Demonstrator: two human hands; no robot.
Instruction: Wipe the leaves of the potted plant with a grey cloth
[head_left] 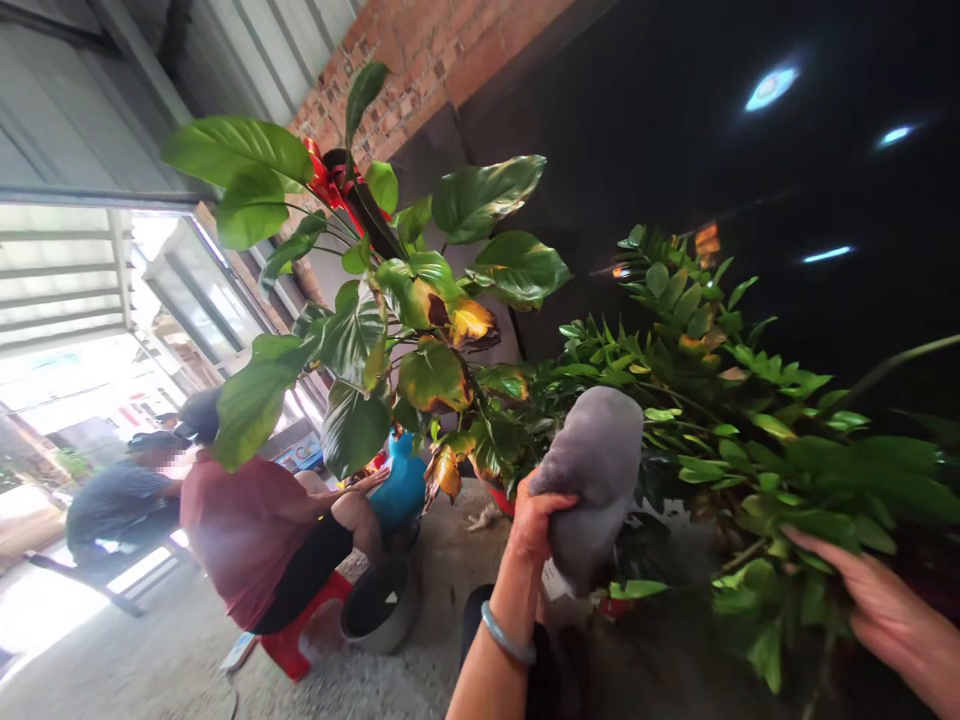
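My left hand [534, 522], with a jade bangle on its wrist, is closed round a grey cloth [592, 480] and presses it against the leaves of a bushy plant with small glossy leaflets [720, 400]. My right hand [874, 600] reaches in from the lower right with fingers stretched out flat, touching the same plant's lower fronds. To the left stands a taller plant with large broad leaves [375, 310], some yellowed and brown, with a red bow [330, 185] near its top.
A person in a maroon shirt [247, 530] sits on a red stool [300, 625] beside a dark round pot [379, 605] and a blue vase [401, 485]. Another person [120, 500] sits farther left by the bright doorway. A brick wall and dark panel stand behind the plants.
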